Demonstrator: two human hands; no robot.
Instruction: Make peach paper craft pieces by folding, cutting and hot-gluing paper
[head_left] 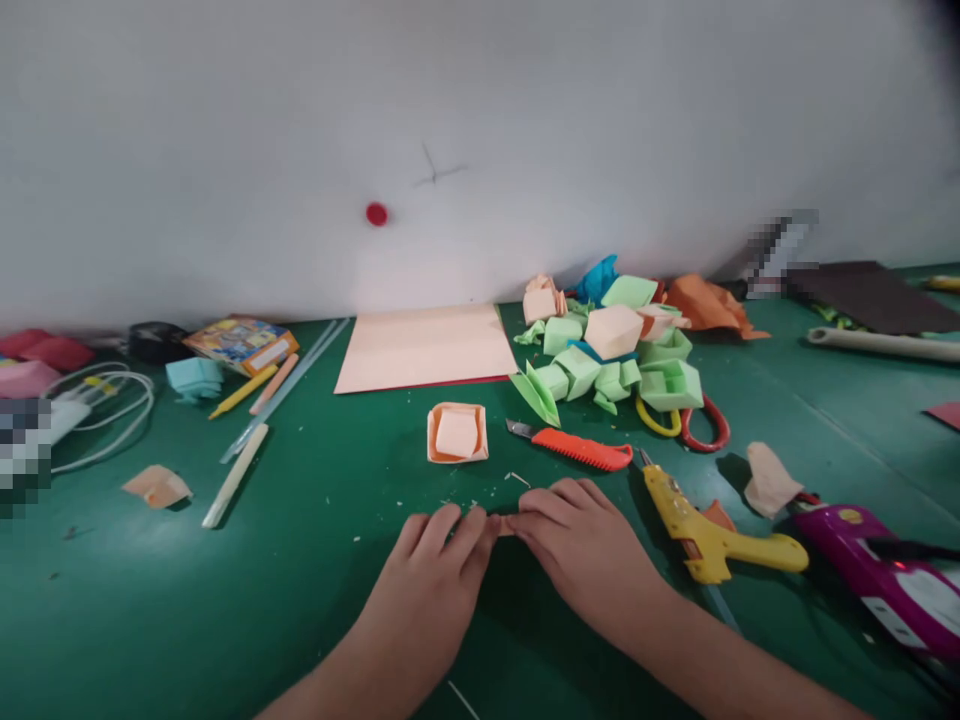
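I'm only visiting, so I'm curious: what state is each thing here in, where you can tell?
Left hand: pinching a peach strip
Right hand: pinching its other end
Peach box: open, a peach piece inside
Orange cutter: blade out
Yellow glue gun: lying on its side
Purple device: red light on
Scissors: handles apart, blades hidden
Large peach sheet: lying flat

Paper strip (509,527): left of the glue gun (703,541), mostly covered by fingers (553,503).
Purple power strip (851,540): right of the glue gun, cut off by the view's edge.
Scissor loops (724,428): beyond the glue gun, blades hidden.
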